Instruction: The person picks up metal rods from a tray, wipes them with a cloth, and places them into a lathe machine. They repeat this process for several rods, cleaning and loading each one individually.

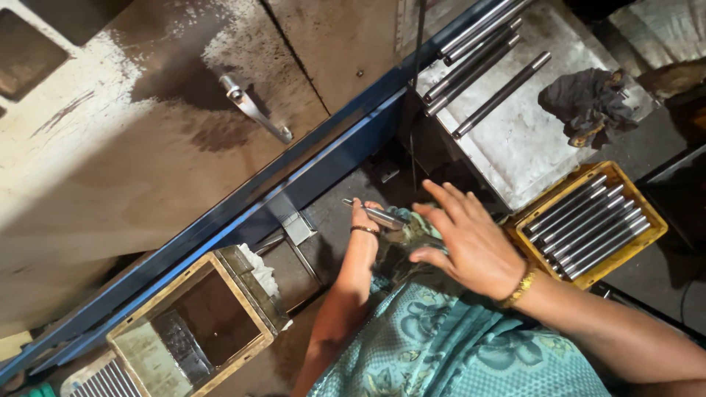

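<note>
Gripping a short steel rod, the fingers of the left hand are closed around its middle, with both rod ends showing past the fist; the rod lies tilted, its far end pointing up-left toward the blue machine rail. A thin bangle sits on the left wrist.

The right hand hovers just beside the left, palm down, fingers spread wide and holding nothing; its fingertips point toward the held rod but contact cannot be confirmed. A gold-coloured bracelet circles the right wrist. Both forearms cross over a teal patterned garment.

To the right of the open hand stands a yellow crate holding a row of like steel rods laid side by side. Above it, a worn metal counter carries several longer rods, some grouped near its upper edge and one lying apart, and a crumpled dark rag near its right side.

Left of the hands, below the rail, an open rectangular bin with a pale frame is set into the machine, a scrap of white cloth at its upper corner. The stained machine door beyond the rail bears a metal lever handle.
</note>
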